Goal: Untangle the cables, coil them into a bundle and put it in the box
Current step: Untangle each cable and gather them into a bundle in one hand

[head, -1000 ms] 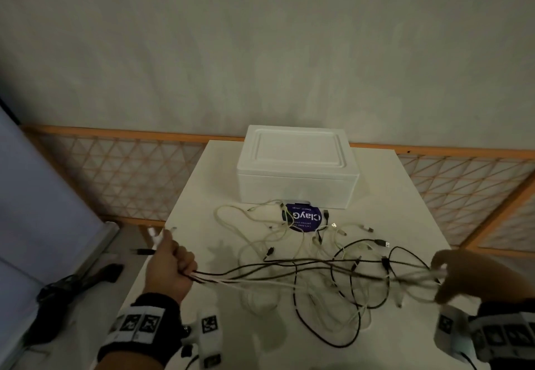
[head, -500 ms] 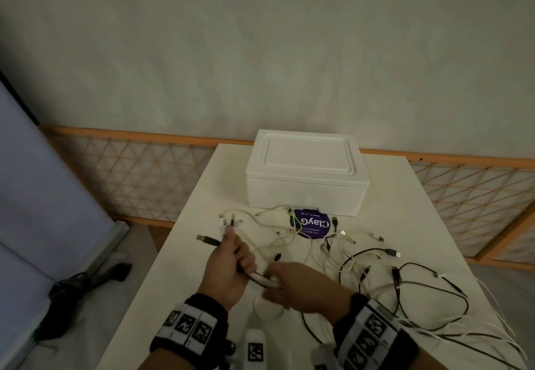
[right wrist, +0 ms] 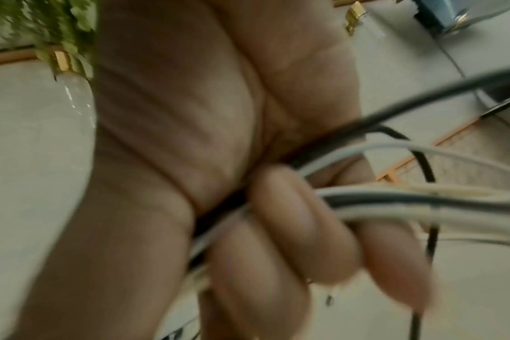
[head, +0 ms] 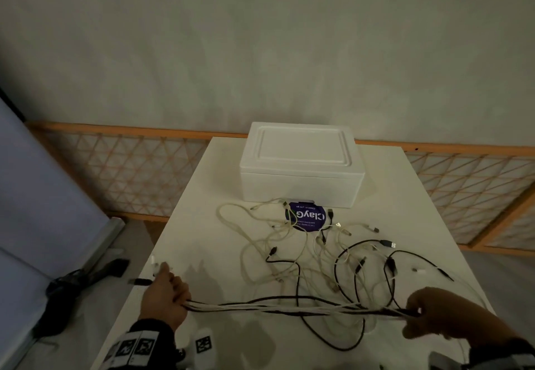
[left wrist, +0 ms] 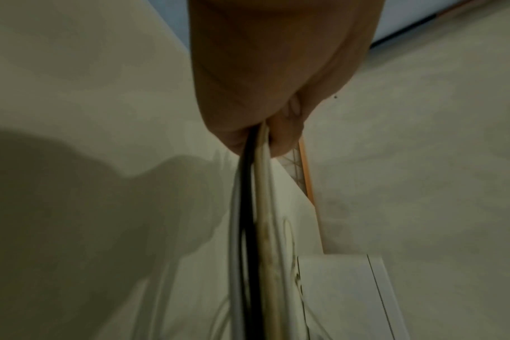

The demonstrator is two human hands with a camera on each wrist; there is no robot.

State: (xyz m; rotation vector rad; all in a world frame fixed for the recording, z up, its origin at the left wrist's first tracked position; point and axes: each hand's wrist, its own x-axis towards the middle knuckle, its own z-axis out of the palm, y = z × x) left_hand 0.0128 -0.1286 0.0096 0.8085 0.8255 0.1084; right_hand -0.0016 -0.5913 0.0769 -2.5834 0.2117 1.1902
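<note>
Several black and white cables (head: 289,307) are stretched in a straight bunch between my two hands near the table's front edge. My left hand (head: 168,297) grips the bunch in a fist at the front left, with plug ends (head: 139,282) sticking out past it. My right hand (head: 428,316) holds the bunch at the front right, fingers curled round the cables (right wrist: 364,202). The same cables (left wrist: 256,218) run from my left fist in the left wrist view. Loose loops (head: 318,254) lie tangled mid-table. The closed white box (head: 301,167) stands at the back.
A round purple sticker (head: 309,219) lies just in front of the box. The white table (head: 217,167) backs onto a wooden lattice rail (head: 115,167). A dark object (head: 72,282) with cords lies on the floor to the left.
My hands were close together at the front left half a second ago. The right hand has slid right along the cables, and the bunch is now drawn out straight between them.
</note>
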